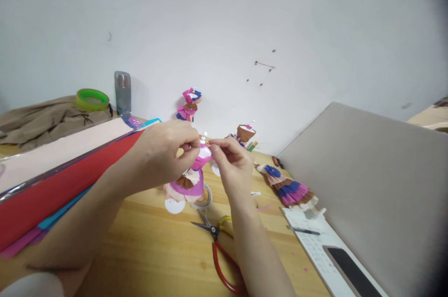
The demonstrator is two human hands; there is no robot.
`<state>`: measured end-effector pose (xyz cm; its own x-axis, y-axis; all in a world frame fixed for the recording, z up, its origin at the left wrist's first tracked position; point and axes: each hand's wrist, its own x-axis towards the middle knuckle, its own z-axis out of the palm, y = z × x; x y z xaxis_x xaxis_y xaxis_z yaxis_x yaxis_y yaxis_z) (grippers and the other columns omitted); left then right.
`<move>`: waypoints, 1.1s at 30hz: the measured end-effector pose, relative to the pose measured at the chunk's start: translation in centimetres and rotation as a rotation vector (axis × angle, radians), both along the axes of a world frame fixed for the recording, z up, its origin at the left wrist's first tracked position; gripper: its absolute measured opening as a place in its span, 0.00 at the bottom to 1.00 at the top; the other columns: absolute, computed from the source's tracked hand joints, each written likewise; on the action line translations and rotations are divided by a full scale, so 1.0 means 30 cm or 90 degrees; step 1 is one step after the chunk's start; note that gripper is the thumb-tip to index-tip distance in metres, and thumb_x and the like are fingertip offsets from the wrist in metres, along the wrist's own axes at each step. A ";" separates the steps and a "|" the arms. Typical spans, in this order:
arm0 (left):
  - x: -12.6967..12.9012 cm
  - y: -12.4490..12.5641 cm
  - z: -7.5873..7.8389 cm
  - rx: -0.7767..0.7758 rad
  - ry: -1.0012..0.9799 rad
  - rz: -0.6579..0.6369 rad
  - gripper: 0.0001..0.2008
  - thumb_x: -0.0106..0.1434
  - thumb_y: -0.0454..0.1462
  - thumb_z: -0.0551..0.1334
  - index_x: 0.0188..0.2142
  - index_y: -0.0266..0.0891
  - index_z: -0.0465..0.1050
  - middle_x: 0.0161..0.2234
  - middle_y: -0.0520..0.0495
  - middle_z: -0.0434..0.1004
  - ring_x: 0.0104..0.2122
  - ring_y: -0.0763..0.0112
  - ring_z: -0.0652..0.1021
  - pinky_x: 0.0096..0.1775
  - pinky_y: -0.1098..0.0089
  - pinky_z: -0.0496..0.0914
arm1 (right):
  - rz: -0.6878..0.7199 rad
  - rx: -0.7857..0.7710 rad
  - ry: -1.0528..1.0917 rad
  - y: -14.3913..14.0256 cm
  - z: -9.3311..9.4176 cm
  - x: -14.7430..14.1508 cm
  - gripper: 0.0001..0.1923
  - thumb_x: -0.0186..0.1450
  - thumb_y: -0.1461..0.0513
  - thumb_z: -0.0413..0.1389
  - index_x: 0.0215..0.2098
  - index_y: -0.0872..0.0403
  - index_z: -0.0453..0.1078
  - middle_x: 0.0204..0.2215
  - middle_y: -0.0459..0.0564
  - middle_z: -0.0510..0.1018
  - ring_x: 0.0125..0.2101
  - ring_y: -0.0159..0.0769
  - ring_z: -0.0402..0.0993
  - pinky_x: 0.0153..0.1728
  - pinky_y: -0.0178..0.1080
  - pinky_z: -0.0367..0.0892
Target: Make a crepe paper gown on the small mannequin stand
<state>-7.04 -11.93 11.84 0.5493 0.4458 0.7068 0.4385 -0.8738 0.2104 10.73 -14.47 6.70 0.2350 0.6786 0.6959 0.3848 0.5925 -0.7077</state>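
In the head view, a small dress figure with a white bust, a pink bodice and a tiered crepe-paper skirt stands between my hands. White beads top its neck, and a brown pleated fan sits at the waist. My left hand pinches close against the figure's left shoulder. From the other side, my right hand pinches at the right shoulder, thumb against forefinger. Whatever the fingertips grip is too small to make out. Below the hands lie scissors with red and yellow handles, their blades apart.
Similar paper figures stand by the wall and behind my right hand; another striped dress lies right. Coloured paper packs, green tape and a bottle are left. A tape roll and grey panel are also there.
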 end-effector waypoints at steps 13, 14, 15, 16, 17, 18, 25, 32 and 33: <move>0.005 0.004 -0.020 0.057 0.073 -0.025 0.13 0.63 0.32 0.53 0.30 0.40 0.76 0.27 0.48 0.75 0.29 0.70 0.73 0.33 0.71 0.65 | -0.005 0.016 -0.064 -0.012 0.014 -0.006 0.04 0.62 0.64 0.58 0.32 0.52 0.76 0.27 0.46 0.75 0.27 0.32 0.69 0.28 0.36 0.63; 0.003 0.005 -0.021 0.058 0.080 -0.027 0.14 0.63 0.32 0.52 0.31 0.40 0.76 0.27 0.48 0.76 0.29 0.70 0.74 0.32 0.71 0.65 | -0.003 0.021 -0.081 -0.016 0.019 -0.004 0.05 0.63 0.64 0.57 0.32 0.52 0.76 0.27 0.46 0.75 0.27 0.32 0.69 0.29 0.36 0.64; 0.002 0.005 -0.022 0.057 0.088 -0.029 0.14 0.63 0.31 0.51 0.32 0.40 0.76 0.28 0.48 0.76 0.29 0.70 0.74 0.32 0.71 0.65 | 0.001 0.026 -0.101 -0.020 0.024 -0.001 0.06 0.63 0.65 0.56 0.33 0.52 0.76 0.27 0.46 0.76 0.27 0.32 0.70 0.29 0.36 0.64; 0.002 0.004 -0.022 0.053 0.095 -0.033 0.14 0.62 0.30 0.51 0.32 0.40 0.76 0.28 0.48 0.77 0.29 0.70 0.74 0.32 0.71 0.65 | 0.008 0.031 -0.124 -0.024 0.031 0.003 0.06 0.63 0.65 0.56 0.33 0.52 0.76 0.27 0.46 0.76 0.28 0.32 0.70 0.30 0.37 0.65; 0.002 0.003 -0.021 0.048 0.102 -0.035 0.15 0.62 0.30 0.51 0.33 0.40 0.76 0.29 0.48 0.77 0.29 0.70 0.74 0.32 0.71 0.66 | 0.020 0.037 -0.149 -0.029 0.038 0.007 0.06 0.63 0.65 0.56 0.34 0.52 0.75 0.28 0.46 0.76 0.29 0.32 0.70 0.31 0.37 0.65; 0.003 0.001 -0.020 0.041 0.107 -0.037 0.15 0.62 0.29 0.51 0.33 0.39 0.76 0.29 0.48 0.77 0.29 0.70 0.74 0.32 0.71 0.66 | 0.036 0.043 -0.175 -0.034 0.046 0.011 0.06 0.63 0.65 0.56 0.34 0.52 0.75 0.28 0.46 0.77 0.30 0.33 0.71 0.32 0.38 0.65; 0.008 -0.011 -0.011 0.009 0.120 -0.035 0.14 0.61 0.29 0.52 0.33 0.39 0.76 0.28 0.48 0.77 0.29 0.70 0.74 0.31 0.72 0.66 | 0.045 0.032 -0.226 -0.048 0.063 0.013 0.04 0.63 0.61 0.59 0.36 0.51 0.75 0.30 0.47 0.78 0.32 0.35 0.73 0.35 0.39 0.67; 0.011 -0.011 -0.001 0.002 0.128 -0.043 0.15 0.61 0.28 0.51 0.31 0.37 0.76 0.27 0.48 0.77 0.28 0.71 0.73 0.31 0.71 0.66 | 0.011 0.022 -0.191 -0.050 0.051 -0.005 0.04 0.63 0.63 0.58 0.33 0.52 0.76 0.27 0.46 0.78 0.29 0.33 0.72 0.32 0.37 0.67; 0.010 -0.011 0.000 0.001 0.124 -0.046 0.15 0.61 0.28 0.51 0.32 0.37 0.76 0.27 0.48 0.77 0.28 0.71 0.73 0.31 0.71 0.65 | 0.014 0.022 -0.183 -0.050 0.049 -0.004 0.04 0.63 0.63 0.58 0.33 0.52 0.76 0.27 0.46 0.78 0.30 0.33 0.72 0.33 0.37 0.67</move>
